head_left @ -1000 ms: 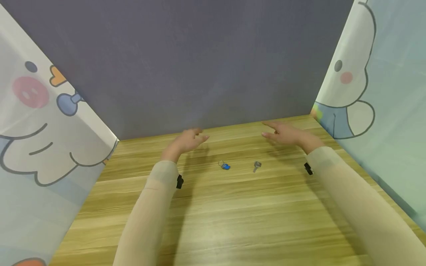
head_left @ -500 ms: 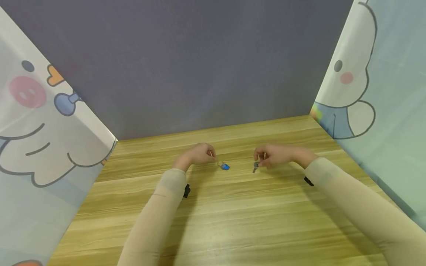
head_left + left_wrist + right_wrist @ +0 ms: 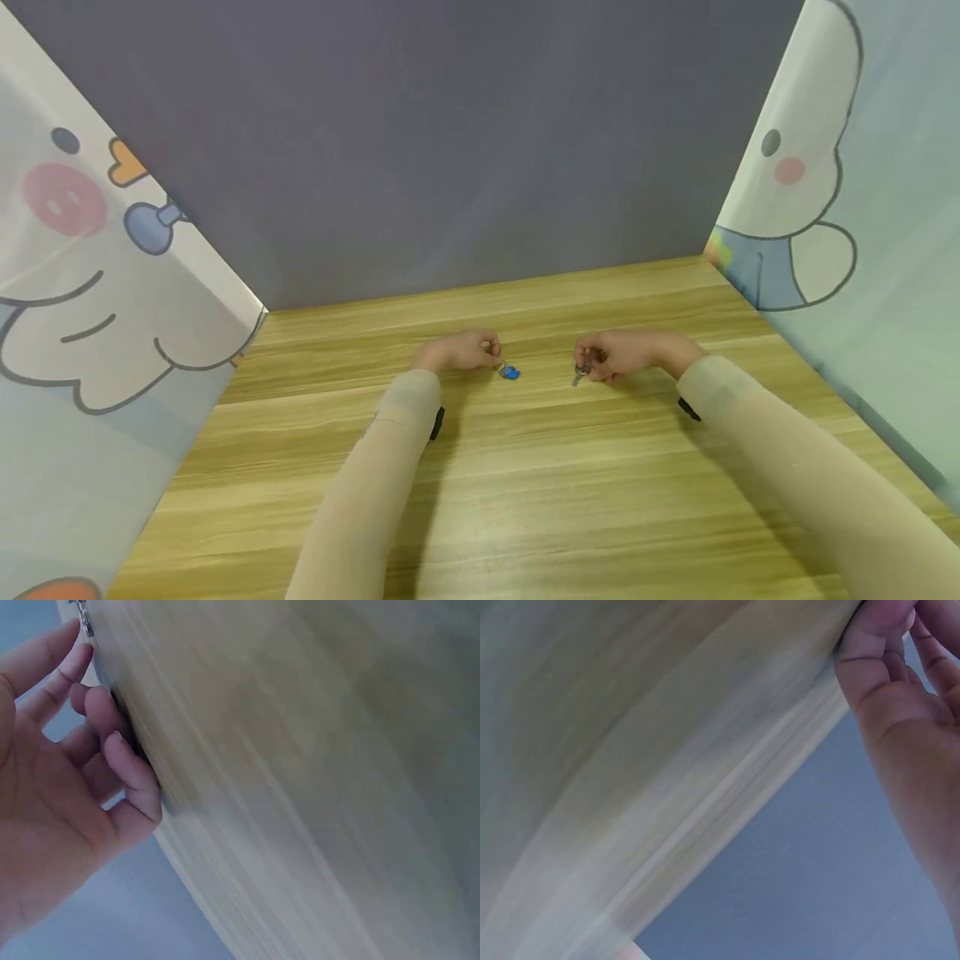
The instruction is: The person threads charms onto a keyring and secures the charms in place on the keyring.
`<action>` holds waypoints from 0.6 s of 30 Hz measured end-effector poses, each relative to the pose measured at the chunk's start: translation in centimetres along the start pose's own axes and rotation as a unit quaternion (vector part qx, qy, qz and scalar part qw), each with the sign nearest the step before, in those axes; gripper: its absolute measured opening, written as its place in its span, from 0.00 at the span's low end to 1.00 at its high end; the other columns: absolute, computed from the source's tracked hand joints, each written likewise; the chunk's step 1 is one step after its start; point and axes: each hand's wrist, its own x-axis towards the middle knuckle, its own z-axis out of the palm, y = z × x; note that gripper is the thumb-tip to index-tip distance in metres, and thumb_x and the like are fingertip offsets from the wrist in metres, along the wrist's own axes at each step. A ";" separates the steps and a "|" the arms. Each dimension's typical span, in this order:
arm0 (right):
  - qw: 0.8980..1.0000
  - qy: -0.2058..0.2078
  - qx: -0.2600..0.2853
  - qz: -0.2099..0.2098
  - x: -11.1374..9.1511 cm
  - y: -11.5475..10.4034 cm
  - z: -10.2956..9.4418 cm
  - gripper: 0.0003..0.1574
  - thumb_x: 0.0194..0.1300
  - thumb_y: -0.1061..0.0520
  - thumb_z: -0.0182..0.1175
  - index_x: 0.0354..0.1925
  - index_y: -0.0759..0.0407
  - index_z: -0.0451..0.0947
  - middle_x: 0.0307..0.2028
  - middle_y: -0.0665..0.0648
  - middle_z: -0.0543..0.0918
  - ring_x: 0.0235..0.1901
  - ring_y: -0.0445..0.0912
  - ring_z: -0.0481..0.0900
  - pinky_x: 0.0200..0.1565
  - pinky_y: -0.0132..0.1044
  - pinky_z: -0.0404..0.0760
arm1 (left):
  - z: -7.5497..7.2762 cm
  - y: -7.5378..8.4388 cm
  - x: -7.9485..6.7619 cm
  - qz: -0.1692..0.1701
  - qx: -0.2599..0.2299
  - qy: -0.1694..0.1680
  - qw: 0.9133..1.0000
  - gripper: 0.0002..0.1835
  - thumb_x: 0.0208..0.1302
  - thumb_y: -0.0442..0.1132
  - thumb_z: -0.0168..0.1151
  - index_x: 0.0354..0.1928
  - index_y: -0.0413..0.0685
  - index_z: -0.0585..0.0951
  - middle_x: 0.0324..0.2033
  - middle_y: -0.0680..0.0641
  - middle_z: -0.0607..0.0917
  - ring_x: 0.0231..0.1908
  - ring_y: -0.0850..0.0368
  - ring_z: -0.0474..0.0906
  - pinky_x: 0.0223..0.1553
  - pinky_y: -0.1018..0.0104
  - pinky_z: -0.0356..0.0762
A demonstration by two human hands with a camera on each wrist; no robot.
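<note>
A small key ring with a blue tag [image 3: 512, 373] lies on the wooden table. My left hand [image 3: 467, 349] reaches it from the left, thumb and forefinger pinching its metal ring. In the left wrist view the shiny ring [image 3: 85, 620] shows at the top, at the tips of the thumb and forefinger, while the other fingers of the left hand [image 3: 52, 780] curl against the table. To the right, my right hand [image 3: 622, 351] pinches the head of a silver key [image 3: 577, 379], whose blade points toward me. The right wrist view shows curled fingers of the right hand [image 3: 900, 705]; the key is hidden there.
The wood-grain table [image 3: 510, 483] ends at a dark grey back panel [image 3: 465, 158]. Cartoon-printed side panels stand at the left [image 3: 97, 275] and right [image 3: 810, 200]. Black wrist cameras show under both sleeves.
Both hands have come down and nearer from the back of the table. The left fingers have closed on the key ring, the right fingers on the key. Both items stay about where they were.
</note>
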 end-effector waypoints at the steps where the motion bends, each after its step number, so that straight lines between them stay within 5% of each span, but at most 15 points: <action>1: 1.000 0.000 -0.001 0.002 0.1 0.1 0.0 0.07 0.80 0.64 0.58 0.52 0.62 0.72 0.34 0.56 0.77 0.31 0.46 0.72 0.34 0.36 0.74 | 0.1 0.1 0.1 0.001 0.015 0.001 1.000 0.08 0.80 0.47 0.60 0.47 0.52 0.76 0.30 0.54 0.70 0.27 0.60 0.63 0.34 0.66 0.64; 18: 0.998 0.007 -0.053 0.015 0.5 -0.3 0.6 0.06 0.83 0.62 0.54 0.42 0.61 0.73 0.31 0.53 0.75 0.29 0.44 0.73 0.33 0.33 0.73 | 0.7 0.4 0.3 0.010 0.063 0.008 0.998 0.05 0.81 0.41 0.57 0.42 0.52 0.77 0.33 0.53 0.72 0.32 0.60 0.66 0.38 0.66 0.64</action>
